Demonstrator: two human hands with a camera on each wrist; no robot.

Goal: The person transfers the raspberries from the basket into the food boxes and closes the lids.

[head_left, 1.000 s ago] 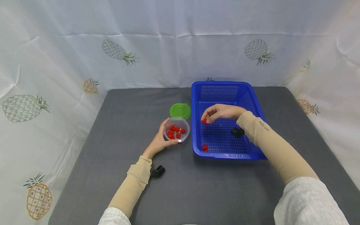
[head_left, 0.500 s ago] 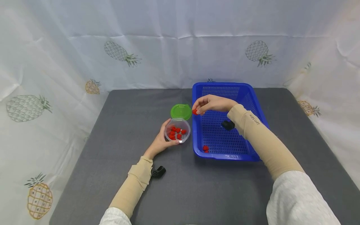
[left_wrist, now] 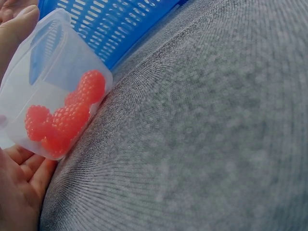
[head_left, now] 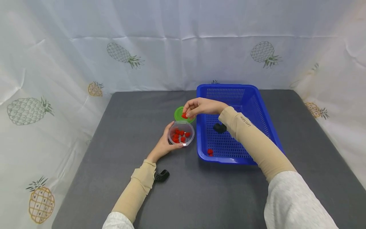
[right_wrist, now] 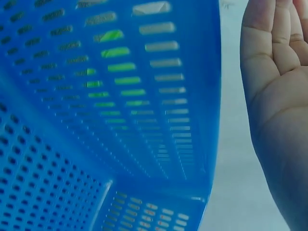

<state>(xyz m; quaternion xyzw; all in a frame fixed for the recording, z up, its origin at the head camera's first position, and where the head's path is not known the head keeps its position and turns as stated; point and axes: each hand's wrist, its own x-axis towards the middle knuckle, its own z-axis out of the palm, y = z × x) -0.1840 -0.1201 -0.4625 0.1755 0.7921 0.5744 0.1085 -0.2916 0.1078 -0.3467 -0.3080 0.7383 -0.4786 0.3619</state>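
Observation:
My left hand [head_left: 163,145] holds a clear plastic container [left_wrist: 53,72] by its side, thumb near the rim and fingers at its base. Several raspberries [left_wrist: 67,118] lie at the bottom of it. My right hand [head_left: 202,106] pinches one raspberry [head_left: 184,115] between thumb and fingertips. In the head view that berry overlaps the green lid [head_left: 179,113], just beyond the container's far rim. The right wrist view shows only part of the palm, with the fingertips cut off by the frame.
A blue slotted basket [head_left: 228,161] stands right of the container, under my right forearm. Red raspberries [head_left: 210,151] lie in its near left corner. Black wrist-worn pieces show beside both arms. A white curtain with pineapple prints hangs behind the grey table [head_left: 137,111].
My right hand has moved left with the raspberry, out from over the basket to above the green lid. The left hand and the container have stayed in place.

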